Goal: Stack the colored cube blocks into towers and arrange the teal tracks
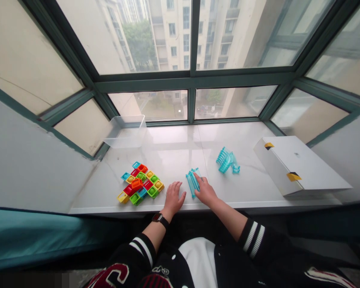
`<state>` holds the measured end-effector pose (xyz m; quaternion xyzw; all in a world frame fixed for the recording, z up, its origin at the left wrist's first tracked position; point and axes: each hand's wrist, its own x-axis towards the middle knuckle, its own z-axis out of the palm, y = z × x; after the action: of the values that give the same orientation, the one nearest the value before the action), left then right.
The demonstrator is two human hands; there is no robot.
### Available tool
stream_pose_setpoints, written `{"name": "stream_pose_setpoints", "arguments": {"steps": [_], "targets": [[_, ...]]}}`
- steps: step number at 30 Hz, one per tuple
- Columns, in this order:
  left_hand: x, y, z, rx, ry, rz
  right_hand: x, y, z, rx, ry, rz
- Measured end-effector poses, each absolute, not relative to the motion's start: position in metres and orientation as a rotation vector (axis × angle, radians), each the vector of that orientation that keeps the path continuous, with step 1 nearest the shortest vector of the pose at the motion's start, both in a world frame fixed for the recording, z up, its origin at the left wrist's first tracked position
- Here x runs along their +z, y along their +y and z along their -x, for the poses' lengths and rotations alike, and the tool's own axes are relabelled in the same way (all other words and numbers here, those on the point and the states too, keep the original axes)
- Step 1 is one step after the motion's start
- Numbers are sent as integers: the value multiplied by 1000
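Several translucent turquoise plastic strips (191,185) lie side by side on the white sill, close to its front edge. My right hand (206,192) rests over their right side, its fingertips touching them; whether it grips one cannot be made out. My left hand (174,198) lies on the sill just left of the strips, fingers stretched out and holding nothing. Left of that hand is a pile of red, orange, yellow, green and blue plastic blocks (142,184) with raised round tops. Farther right, more turquoise strips (227,160) sit in a loose, tilted heap.
A clear plastic bin (127,142) stands at the back left against the window frame. On the right is a large white box (306,164) with black-and-yellow tabs. The white sill (174,156) ends at a front edge near my body; windows rise behind it.
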<state>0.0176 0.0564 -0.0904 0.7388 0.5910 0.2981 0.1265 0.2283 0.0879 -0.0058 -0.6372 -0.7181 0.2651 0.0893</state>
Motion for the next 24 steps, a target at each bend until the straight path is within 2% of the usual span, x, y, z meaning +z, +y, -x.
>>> {"name": "stream_pose_setpoints", "arguments": {"steps": [6,13,17,20,24], "targets": [[-71,71,-55,1048,1626,-2089,-13,93,-247,759,-2024,1960],[-90,79,-66,717,1604,-2254,-20,103,-248,673,-2127,2108],[-84,78,-55,764,1549,-2212,-16,101,-254,623,-2086,2077],[-61,82,-61,946,1478,-1986,-8,93,-256,667,-1993,1891],[-25,97,-93,1083,1177,-1163,7,82,-246,761,-1946,1483]]}}
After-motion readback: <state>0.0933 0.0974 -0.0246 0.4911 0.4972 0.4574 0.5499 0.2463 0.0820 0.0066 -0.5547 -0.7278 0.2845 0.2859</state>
